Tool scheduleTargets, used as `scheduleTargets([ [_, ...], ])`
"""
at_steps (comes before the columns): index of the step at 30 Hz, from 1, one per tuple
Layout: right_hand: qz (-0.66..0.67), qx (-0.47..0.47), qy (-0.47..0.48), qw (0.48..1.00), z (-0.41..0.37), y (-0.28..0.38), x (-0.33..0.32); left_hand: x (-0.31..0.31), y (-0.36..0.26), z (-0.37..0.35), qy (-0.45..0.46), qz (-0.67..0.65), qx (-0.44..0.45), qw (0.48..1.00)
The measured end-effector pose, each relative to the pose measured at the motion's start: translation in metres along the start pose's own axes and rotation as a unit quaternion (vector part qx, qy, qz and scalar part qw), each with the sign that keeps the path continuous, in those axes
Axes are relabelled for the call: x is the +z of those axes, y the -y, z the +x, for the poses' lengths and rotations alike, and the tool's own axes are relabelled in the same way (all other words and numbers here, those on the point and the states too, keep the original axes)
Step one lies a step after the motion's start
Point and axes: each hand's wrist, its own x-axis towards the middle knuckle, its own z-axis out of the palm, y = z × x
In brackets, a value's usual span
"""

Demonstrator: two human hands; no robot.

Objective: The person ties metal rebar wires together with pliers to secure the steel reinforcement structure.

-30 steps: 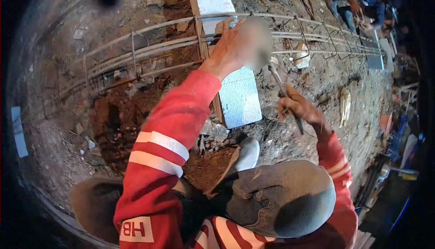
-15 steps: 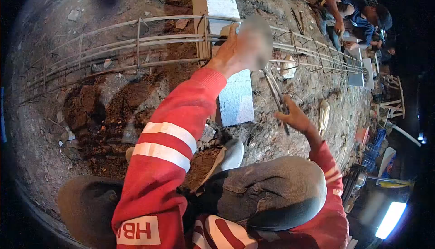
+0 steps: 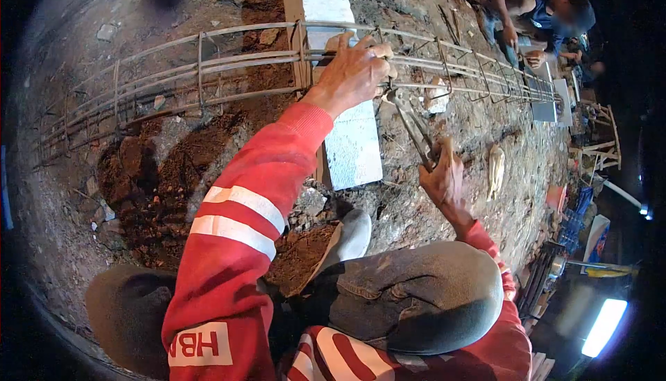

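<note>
A long rebar cage point(image 3: 243, 60) of thin bars and square stirrups runs across the view over a long pale block point(image 3: 355, 146). My left hand point(image 3: 352, 74) is closed on the cage's bars above this block, fingers curled over; any wire under them is hidden. Steel pincers point(image 3: 414, 128) slant between my two hands, their jaws close to the bars beside my left fingers. Wrapped round the lower ends of their handles is my right hand point(image 3: 445, 178).
Rough soil and rubble point(image 3: 166, 166) lie under the cage. A co-worker point(image 3: 531, 13) crouches at its far end, near another block point(image 3: 544, 100). A wooden frame point(image 3: 602, 138) and a bright lamp point(image 3: 604, 327) are at the right. My bent knee point(image 3: 444, 291) is below my hands.
My right hand has closed round the pincer handles, where its fingers were spread before. The pincers now show more clearly, jaws up by the bars. My left hand stays on the cage.
</note>
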Motion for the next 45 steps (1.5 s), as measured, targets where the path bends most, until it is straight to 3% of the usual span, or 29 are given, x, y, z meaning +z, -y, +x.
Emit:
scheduleTargets([
  [2,0.057,-0.019,0.005,0.998,-0.002,-0.016,0.027,-0.003,-0.002,0.0,0.006,-0.003,-0.001,1.0],
  [3,0.116,-0.072,-0.052,0.989,-0.006,-0.015,0.045,-0.004,-0.002,0.001,0.009,-0.007,-0.004,1.0],
  [4,0.131,-0.09,0.016,0.987,-0.008,-0.017,0.052,-0.005,-0.002,0.001,0.013,-0.003,0.002,1.0],
  [7,0.156,-0.109,0.069,0.979,-0.021,-0.004,0.049,-0.004,-0.002,0.001,0.021,0.022,0.011,0.999],
  [9,-0.074,-0.162,0.028,0.984,-0.021,-0.01,0.046,-0.006,-0.001,0.002,0.017,0.026,0.01,0.999],
  [10,-0.071,-0.16,0.023,0.984,-0.019,-0.017,0.042,-0.007,0.0,0.003,0.019,0.029,0.015,0.999],
  [12,0.212,-0.105,0.13,0.963,-0.018,-0.033,0.034,-0.013,-0.005,0.004,0.049,0.006,-0.009,0.999],
  [14,0.249,-0.125,0.097,0.955,-0.013,-0.044,0.052,-0.018,-0.008,0.007,0.085,0.013,-0.016,0.996],
  [16,0.354,-0.192,0.084,0.911,-0.013,-0.058,0.091,-0.021,-0.009,0.012,0.121,-0.014,-0.051,0.991],
  [17,0.436,-0.101,0.096,0.889,-0.02,-0.039,0.088,-0.028,-0.012,0.015,0.128,-0.037,-0.043,0.99],
  [18,0.442,-0.094,0.088,0.888,-0.025,-0.033,0.099,-0.03,-0.009,0.019,0.136,-0.037,-0.034,0.989],
  [20,0.359,-0.03,0.01,0.933,-0.027,-0.016,0.113,-0.031,-0.005,0.029,0.132,-0.165,-0.044,0.976],
  [21,0.314,0.016,-0.028,0.949,-0.027,-0.002,0.114,-0.035,-0.01,0.035,0.102,-0.128,-0.027,0.986],
  [22,0.282,0.053,0.038,0.957,-0.023,0.004,0.107,-0.038,-0.016,0.042,0.108,-0.125,-0.022,0.986],
  [24,0.102,-0.007,-0.126,0.987,-0.018,-0.001,0.125,-0.042,-0.037,0.053,0.076,-0.091,-0.008,0.993],
  [27,0.023,0.002,-0.145,0.989,-0.011,-0.022,0.118,-0.021,-0.082,0.053,0.069,-0.16,0.056,0.983],
  [29,-0.007,0.0,-0.127,0.992,-0.01,-0.043,0.117,-0.003,-0.117,0.04,0.122,-0.165,0.162,0.965],
  [30,0.008,0.0,-0.085,0.996,-0.013,-0.053,0.118,0.001,-0.136,0.034,0.211,-0.162,0.176,0.948],
  [32,0.092,-0.001,0.022,0.995,-0.03,-0.069,0.122,0.044,-0.155,-0.002,0.277,-0.094,0.183,0.939],
  [34,0.184,-0.001,0.099,0.978,-0.056,-0.074,0.124,0.056,-0.173,-0.001,0.473,-0.026,0.18,0.862],
  [36,0.228,-0.002,0.121,0.966,-0.081,-0.069,0.126,0.077,-0.171,-0.021,0.348,-0.122,0.186,0.911],
  [37,0.228,-0.003,0.117,0.967,-0.084,-0.064,0.128,0.085,-0.171,-0.024,0.349,-0.125,0.182,0.911],
  [39,0.196,-0.006,0.094,0.976,-0.071,-0.058,0.137,0.074,-0.176,-0.01,0.133,-0.232,0.178,0.947],
  [42,0.113,-0.01,0.059,0.992,-0.034,-0.053,0.15,0.045,-0.192,0.015,0.137,-0.297,0.142,0.934],
  [43,0.088,-0.008,0.06,0.994,-0.029,-0.055,0.153,0.037,-0.199,0.021,0.203,-0.361,0.109,0.904],
  [45,0.044,-0.005,0.07,0.997,-0.029,-0.064,0.15,0.035,-0.207,0.001,0.216,-0.328,0.106,0.914],
])
